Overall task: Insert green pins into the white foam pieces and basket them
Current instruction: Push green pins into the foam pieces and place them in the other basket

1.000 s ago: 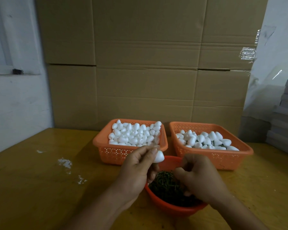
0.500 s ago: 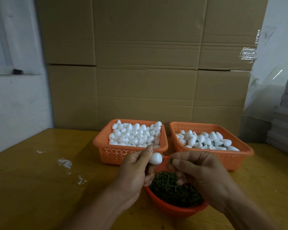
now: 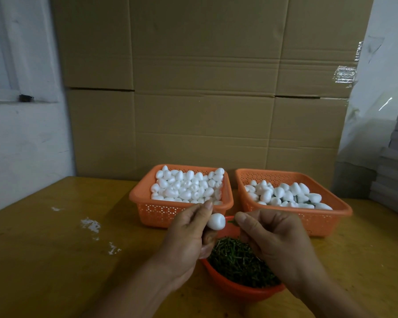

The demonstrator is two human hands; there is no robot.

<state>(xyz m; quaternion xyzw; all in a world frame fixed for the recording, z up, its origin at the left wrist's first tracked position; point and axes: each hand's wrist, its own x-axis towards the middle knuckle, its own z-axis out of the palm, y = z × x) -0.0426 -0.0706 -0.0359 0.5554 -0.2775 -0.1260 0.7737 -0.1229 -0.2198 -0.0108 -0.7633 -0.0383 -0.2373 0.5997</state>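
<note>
At about 9 o'clock on the table (image 3: 44,260), some white crumbs (image 3: 91,225) are seen. Towards 11 o'clock the left basket (image 3: 145,203) is filled high with plain white foam pieces (image 3: 189,187).

In the middle, the left hand (image 3: 189,235) is held above the red bowl (image 3: 237,289). One foam piece (image 3: 216,222) is kept in its grip, pinched between the thumb and the fingers, with the free end turned to 3 o'clock. Just beside this end, a green pin (image 3: 232,222) is held in the narrow grip of the right hand (image 3: 276,244). Only a little of the pin is visible, and it seems not yet pushed in, though contact cannot be told surely.

The bowl at 6 o'clock is full of loose green pins (image 3: 237,262). At 1 o'clock the right basket (image 3: 326,216) is seen, partly filled with foam pieces (image 3: 285,193), some with green showing.

Several things could go wrong from here. If the pin is not aimed at the middle of the end, it may enter crooked or come out at the side. The foam looks soft, so a too strong pinch may dent it. The pin is thin, and it may slip and fall back into the bowl.
</note>
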